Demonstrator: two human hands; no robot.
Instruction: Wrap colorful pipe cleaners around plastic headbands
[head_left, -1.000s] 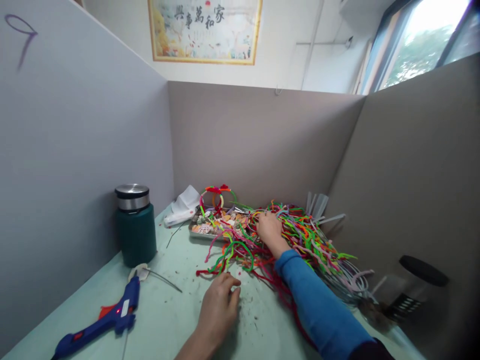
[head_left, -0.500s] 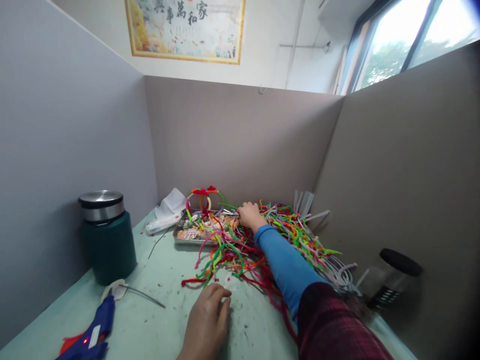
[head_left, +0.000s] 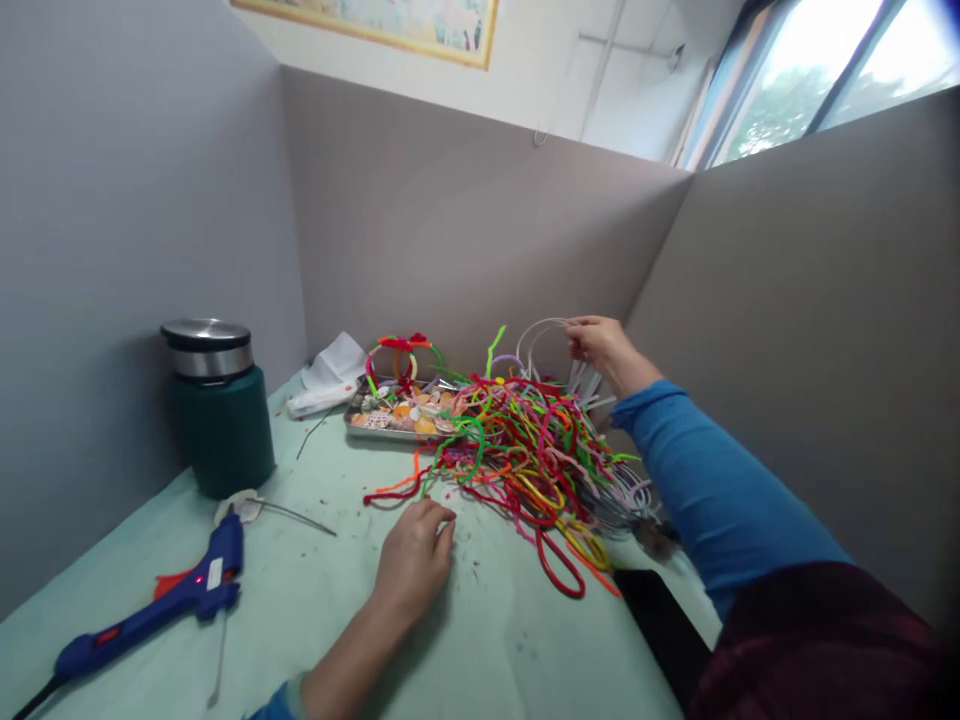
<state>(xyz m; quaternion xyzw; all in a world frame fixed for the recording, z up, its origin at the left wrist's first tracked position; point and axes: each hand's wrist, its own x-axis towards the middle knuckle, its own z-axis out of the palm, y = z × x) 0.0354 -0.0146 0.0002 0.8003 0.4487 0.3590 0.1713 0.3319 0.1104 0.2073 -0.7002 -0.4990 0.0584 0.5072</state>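
The right hand [head_left: 604, 348] is raised at the far right, above the far side of the pile of fuzzy coloured stems [head_left: 536, 425]; thumb and fingers are pinched closed on the ends of thin pale wires [head_left: 534, 332]. The wires arch leftward from the fingertips and curve down to the far edge of the pile. The left hand [head_left: 416, 555] is positioned over the near part of the table [head_left: 495, 650], just nearer than the left end of the pile, with its fingers loosely curled; whether it holds anything cannot be determined. The pile occupies the middle of the table and adjoins, at its far left, a shallow metal tray [head_left: 386, 434] containing small orange and white pieces [head_left: 420, 408]. A blue glue gun [head_left: 161, 607] with a lit red indicator lies at the near left. A dark green jar [head_left: 223, 430] with a metal lid stands upright beyond it. Grey wire coils [head_left: 634, 497] lie at the right side of the pile; a flat black object [head_left: 660, 632] lies nearer.
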